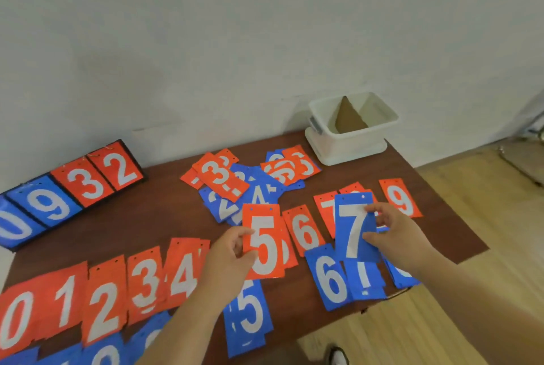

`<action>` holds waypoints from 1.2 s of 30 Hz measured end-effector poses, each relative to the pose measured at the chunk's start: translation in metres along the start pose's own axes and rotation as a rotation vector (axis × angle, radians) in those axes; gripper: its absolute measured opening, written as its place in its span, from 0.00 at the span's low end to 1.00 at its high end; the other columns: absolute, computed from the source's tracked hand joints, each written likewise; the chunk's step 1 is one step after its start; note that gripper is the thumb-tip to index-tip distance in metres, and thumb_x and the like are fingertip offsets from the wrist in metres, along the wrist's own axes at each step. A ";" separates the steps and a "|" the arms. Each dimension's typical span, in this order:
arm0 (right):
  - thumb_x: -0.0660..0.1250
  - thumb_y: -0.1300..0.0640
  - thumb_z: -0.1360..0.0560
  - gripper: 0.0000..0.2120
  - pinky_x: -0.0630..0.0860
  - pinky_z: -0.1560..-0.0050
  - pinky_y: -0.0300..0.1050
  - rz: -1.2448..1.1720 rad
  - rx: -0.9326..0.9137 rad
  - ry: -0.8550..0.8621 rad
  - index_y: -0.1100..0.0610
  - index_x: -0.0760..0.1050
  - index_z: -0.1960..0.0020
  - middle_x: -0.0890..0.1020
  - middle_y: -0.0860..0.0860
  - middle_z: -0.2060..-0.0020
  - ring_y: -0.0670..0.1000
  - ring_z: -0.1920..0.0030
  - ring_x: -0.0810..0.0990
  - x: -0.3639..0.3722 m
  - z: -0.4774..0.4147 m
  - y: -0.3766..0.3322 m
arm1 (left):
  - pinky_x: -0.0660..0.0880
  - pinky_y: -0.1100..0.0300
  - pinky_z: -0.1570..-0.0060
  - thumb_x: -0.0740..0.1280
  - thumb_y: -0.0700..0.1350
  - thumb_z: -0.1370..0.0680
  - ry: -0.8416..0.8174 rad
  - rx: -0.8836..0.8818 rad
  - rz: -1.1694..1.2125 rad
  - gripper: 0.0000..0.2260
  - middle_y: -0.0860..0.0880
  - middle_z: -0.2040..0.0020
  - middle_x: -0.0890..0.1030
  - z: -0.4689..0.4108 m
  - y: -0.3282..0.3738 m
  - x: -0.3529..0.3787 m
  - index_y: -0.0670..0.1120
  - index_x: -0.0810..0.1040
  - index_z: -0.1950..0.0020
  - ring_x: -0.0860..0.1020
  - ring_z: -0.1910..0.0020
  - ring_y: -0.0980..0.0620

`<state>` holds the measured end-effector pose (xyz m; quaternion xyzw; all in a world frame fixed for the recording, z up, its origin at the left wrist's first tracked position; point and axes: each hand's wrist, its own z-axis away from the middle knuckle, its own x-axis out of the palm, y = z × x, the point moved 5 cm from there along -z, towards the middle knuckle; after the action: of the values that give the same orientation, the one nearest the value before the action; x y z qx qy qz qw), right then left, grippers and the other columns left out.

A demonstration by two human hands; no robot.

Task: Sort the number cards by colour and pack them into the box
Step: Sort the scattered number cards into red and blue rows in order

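Observation:
My left hand (232,253) grips a red 5 card (266,244) above the table's middle. My right hand (394,235) grips a blue 7 card (354,229), lifted over the red 7 stack (323,211). Red stacks lie in a row from 0 (16,323) to 9 (400,197). Blue stacks lie nearer me, among them a blue 5 (250,314) and a blue 6 (329,276). An unsorted heap of red and blue cards (250,182) sits at the back. The white box (351,141) stands at the back right corner, with a brown cardboard piece inside.
A black scoreboard stand (70,188) showing 0, 9, 3, 2 leans at the back left against the wall. The brown table (153,217) ends at the right, over a wooden floor (471,247). A shoe (338,356) shows below the table's front edge.

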<state>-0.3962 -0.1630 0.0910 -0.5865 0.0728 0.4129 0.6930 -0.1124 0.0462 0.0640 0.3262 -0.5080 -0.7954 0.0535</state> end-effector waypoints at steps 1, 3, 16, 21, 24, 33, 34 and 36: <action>0.71 0.64 0.25 0.21 0.83 0.59 0.56 0.018 0.007 -0.008 0.41 0.71 0.41 0.80 0.47 0.49 0.50 0.56 0.84 -0.009 -0.004 0.010 | 0.82 0.53 0.52 0.73 0.42 0.24 0.010 -0.008 -0.003 0.16 0.49 0.51 0.83 -0.001 0.002 0.010 0.62 0.77 0.45 0.82 0.53 0.53; 0.71 0.64 0.25 0.22 0.83 0.59 0.54 0.062 0.014 -0.053 0.40 0.71 0.43 0.80 0.48 0.49 0.50 0.56 0.84 -0.020 -0.013 0.031 | 0.82 0.48 0.50 0.73 0.43 0.25 0.031 -0.029 -0.007 0.17 0.49 0.51 0.83 -0.004 0.004 0.027 0.64 0.77 0.45 0.82 0.52 0.51; 0.72 0.62 0.28 0.23 0.80 0.58 0.49 0.343 -0.013 -0.411 0.41 0.70 0.42 0.78 0.51 0.58 0.53 0.56 0.81 0.015 -0.056 0.115 | 0.73 0.62 0.60 0.71 0.42 0.22 0.222 -0.211 -0.124 0.15 0.52 0.50 0.79 -0.018 -0.021 0.097 0.58 0.75 0.41 0.78 0.52 0.52; 0.72 0.55 0.27 0.24 0.81 0.58 0.43 0.526 -0.064 -0.439 0.42 0.69 0.35 0.77 0.47 0.49 0.48 0.54 0.80 0.035 -0.066 0.135 | 0.76 0.60 0.53 0.69 0.44 0.20 0.211 -0.223 -0.229 0.15 0.53 0.44 0.77 -0.046 -0.032 0.116 0.54 0.74 0.35 0.77 0.45 0.51; 0.72 0.47 0.26 0.26 0.78 0.56 0.42 0.700 -0.122 -0.425 0.42 0.68 0.31 0.68 0.47 0.39 0.49 0.50 0.77 0.041 -0.071 0.139 | 0.79 0.54 0.43 0.69 0.45 0.20 0.164 -0.249 -0.318 0.18 0.51 0.35 0.77 -0.055 -0.045 0.128 0.54 0.73 0.31 0.76 0.36 0.48; 0.72 0.42 0.26 0.27 0.79 0.53 0.40 0.645 -0.193 -0.399 0.43 0.68 0.30 0.68 0.46 0.38 0.45 0.54 0.77 0.033 -0.079 0.115 | 0.73 0.54 0.41 0.71 0.54 0.22 0.245 -0.245 -0.659 0.17 0.50 0.36 0.71 -0.048 -0.034 0.121 0.56 0.76 0.34 0.70 0.36 0.47; 0.72 0.42 0.26 0.27 0.79 0.51 0.40 0.625 -0.211 -0.394 0.43 0.68 0.29 0.68 0.46 0.36 0.45 0.52 0.77 0.029 -0.081 0.105 | 0.73 0.54 0.40 0.70 0.55 0.22 0.259 -0.242 -0.642 0.17 0.51 0.36 0.72 -0.046 -0.030 0.117 0.56 0.76 0.34 0.70 0.36 0.47; 0.71 0.43 0.25 0.27 0.78 0.49 0.40 0.590 -0.254 -0.379 0.44 0.68 0.29 0.69 0.46 0.33 0.47 0.46 0.78 0.020 -0.087 0.083 | 0.73 0.53 0.39 0.70 0.56 0.22 0.291 -0.221 -0.626 0.18 0.51 0.35 0.72 -0.041 -0.017 0.108 0.57 0.75 0.33 0.70 0.35 0.48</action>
<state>-0.4047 -0.2315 -0.0095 -0.5347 0.0574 0.7020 0.4670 -0.1692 -0.0221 -0.0116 0.5681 -0.2817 -0.7684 -0.0860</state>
